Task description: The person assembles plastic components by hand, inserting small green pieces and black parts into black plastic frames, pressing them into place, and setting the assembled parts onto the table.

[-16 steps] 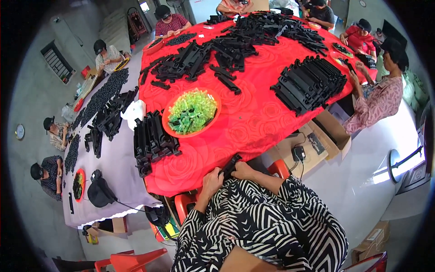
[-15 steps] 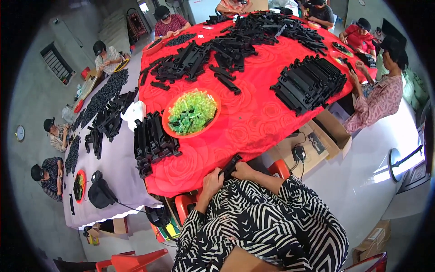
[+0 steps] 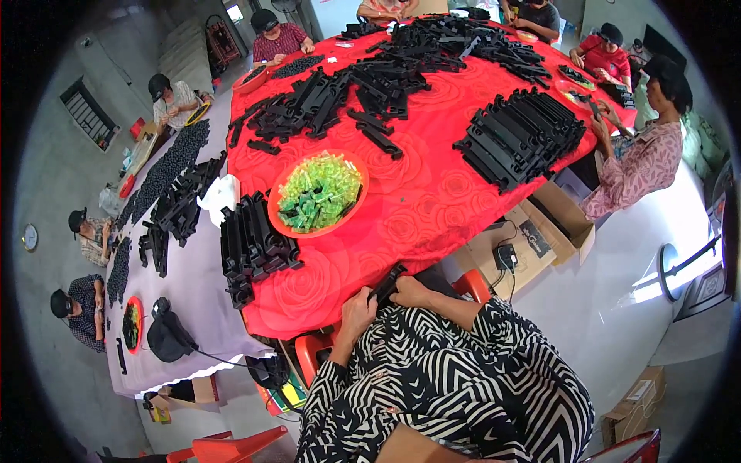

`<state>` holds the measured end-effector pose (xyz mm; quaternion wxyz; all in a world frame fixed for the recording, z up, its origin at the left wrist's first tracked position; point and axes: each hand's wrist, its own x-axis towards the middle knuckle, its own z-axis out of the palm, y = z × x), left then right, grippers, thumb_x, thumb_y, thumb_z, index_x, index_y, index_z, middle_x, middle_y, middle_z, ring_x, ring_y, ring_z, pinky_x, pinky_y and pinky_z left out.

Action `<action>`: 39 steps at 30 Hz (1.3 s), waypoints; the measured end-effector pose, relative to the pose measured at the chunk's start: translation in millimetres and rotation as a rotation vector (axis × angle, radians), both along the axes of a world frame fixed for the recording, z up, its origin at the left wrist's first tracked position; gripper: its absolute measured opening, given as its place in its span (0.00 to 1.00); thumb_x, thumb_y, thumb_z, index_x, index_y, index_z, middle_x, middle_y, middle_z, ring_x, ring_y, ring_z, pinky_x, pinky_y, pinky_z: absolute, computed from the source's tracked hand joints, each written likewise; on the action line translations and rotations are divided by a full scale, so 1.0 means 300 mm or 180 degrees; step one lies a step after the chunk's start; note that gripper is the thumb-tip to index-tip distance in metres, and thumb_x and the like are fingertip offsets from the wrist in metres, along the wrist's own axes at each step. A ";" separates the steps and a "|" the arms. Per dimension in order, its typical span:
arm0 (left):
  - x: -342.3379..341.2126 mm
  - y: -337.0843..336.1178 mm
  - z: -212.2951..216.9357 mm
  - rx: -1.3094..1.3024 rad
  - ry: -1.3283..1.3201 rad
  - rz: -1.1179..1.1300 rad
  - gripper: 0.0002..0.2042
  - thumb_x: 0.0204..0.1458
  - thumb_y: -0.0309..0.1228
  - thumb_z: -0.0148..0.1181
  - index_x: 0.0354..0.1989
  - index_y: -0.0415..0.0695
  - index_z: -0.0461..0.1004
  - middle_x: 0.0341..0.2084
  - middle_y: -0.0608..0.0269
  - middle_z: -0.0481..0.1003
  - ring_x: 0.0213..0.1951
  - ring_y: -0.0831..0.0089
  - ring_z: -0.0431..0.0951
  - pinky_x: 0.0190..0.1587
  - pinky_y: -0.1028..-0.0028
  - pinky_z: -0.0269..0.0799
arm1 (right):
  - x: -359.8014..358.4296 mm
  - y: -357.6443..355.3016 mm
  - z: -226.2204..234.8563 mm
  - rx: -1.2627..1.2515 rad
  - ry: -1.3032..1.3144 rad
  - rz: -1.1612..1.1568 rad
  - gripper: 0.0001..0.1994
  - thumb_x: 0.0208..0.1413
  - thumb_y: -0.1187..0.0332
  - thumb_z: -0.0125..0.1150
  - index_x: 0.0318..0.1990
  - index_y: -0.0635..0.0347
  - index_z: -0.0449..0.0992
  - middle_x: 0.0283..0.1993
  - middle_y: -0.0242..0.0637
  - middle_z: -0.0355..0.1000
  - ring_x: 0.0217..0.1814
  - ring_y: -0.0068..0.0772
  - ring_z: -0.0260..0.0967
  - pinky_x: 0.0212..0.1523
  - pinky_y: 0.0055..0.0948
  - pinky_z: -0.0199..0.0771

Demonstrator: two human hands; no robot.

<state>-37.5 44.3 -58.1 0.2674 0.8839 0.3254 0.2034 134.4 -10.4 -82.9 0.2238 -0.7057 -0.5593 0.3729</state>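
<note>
A long black plastic part (image 3: 389,282) lies slanted between my hands, close to my lap at the near edge of the red-covered table (image 3: 440,212). My left hand (image 3: 358,310) grips its lower end, fingers closed around it. My right hand (image 3: 410,292) is closed on its other side; the fingertips are partly hidden. Beyond them, an orange bowl (image 3: 275,216) holds small yellow-green and darker green translucent pieces. A row of similar black parts (image 3: 251,243) is stacked left of the bowl. A larger neat stack of black parts (image 3: 521,139) sits to the right.
A big loose heap of black parts (image 3: 401,65) covers the table's far side. Left stands a pale-covered table (image 3: 208,309) with small dark pieces and a black cap-like item (image 3: 170,336). Cardboard boxes (image 3: 505,258) are at the right. Several people work around the tables.
The whole view has shifted slightly, with the table sitting a little further left. My hands keep hold of the black part in nearly the same place.
</note>
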 end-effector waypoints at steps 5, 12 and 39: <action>-0.004 -0.003 -0.008 0.0019 0.0119 0.0062 0.08 0.48 0.32 0.48 0.32 0.40 0.67 0.23 0.45 0.72 0.28 0.50 0.73 0.30 0.59 0.67 | -0.007 -0.006 -0.034 0.0519 -0.0079 -0.0064 0.16 0.35 0.63 0.57 0.22 0.74 0.71 0.24 0.59 0.68 0.30 0.52 0.70 0.30 0.40 0.69; 0.016 -0.001 0.009 0.0071 0.0057 0.0012 0.09 0.48 0.32 0.49 0.32 0.39 0.67 0.23 0.45 0.72 0.28 0.49 0.73 0.30 0.58 0.67 | 0.005 -0.004 -0.043 0.0538 -0.0261 -0.0057 0.14 0.36 0.63 0.56 0.21 0.69 0.72 0.22 0.56 0.68 0.27 0.51 0.70 0.29 0.40 0.69; 0.014 0.005 -0.007 0.0106 0.0044 0.0005 0.08 0.48 0.32 0.48 0.30 0.40 0.66 0.22 0.46 0.72 0.27 0.50 0.72 0.29 0.57 0.66 | -0.002 0.002 -0.039 0.0313 -0.0304 0.0021 0.16 0.37 0.62 0.56 0.26 0.72 0.72 0.26 0.59 0.68 0.32 0.53 0.70 0.33 0.41 0.69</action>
